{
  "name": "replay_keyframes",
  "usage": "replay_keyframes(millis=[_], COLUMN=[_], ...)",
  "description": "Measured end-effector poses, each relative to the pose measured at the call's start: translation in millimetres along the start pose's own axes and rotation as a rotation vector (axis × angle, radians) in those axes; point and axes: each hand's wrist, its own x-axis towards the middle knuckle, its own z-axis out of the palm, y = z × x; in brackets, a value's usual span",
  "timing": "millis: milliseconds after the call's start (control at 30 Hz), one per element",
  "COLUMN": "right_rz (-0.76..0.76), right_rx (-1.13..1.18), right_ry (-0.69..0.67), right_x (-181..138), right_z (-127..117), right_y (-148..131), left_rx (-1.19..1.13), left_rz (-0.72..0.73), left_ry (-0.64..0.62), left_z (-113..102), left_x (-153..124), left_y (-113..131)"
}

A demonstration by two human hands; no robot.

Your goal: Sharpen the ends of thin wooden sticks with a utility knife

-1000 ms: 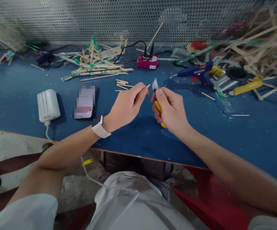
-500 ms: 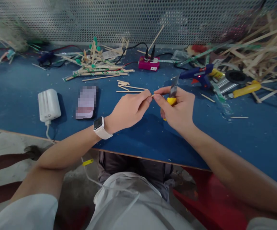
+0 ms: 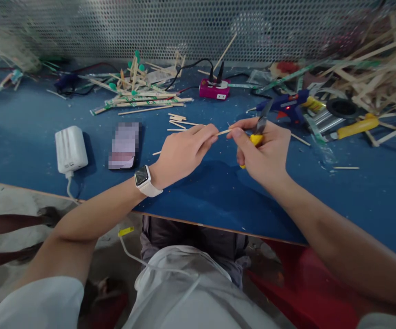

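My left hand, with a white-banded watch on its wrist, pinches one end of a thin wooden stick. The thumb and forefinger of my right hand close on the stick's other end. That same hand also grips a yellow-handled cutting tool, its grey metal blade pointing up and away; fingers hide part of the handle, so its exact kind is unclear. Between the two hands a short length of stick shows above the blue table. Several short sticks lie just beyond my left hand.
A phone and white power bank lie at left. Behind are bundled sticks and a pink power socket. A blue glue gun, yellow-handled tool and stick pile occupy the right.
My right hand has moved to the right with the cutting tool, away from my left hand. More of the stick now shows between them. Another stick end now shows beside my left hand.
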Motion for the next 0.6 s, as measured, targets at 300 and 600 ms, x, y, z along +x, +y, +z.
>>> replay_keyframes(millis=[300, 600], right_rz=[-0.064, -0.176], right_rx=[-0.078, -0.235], right_ry=[0.059, 0.082], right_x=[0.6, -0.5], right_z=[-3.0, -3.8], right_y=[5.4, 15.8], left_rx=[0.054, 0.153], left_rz=[-0.014, 0.057], left_ry=[0.007, -0.080], left_z=[1.6, 1.7], left_x=[0.0, -3.9], left_y=[0.0, 6.4])
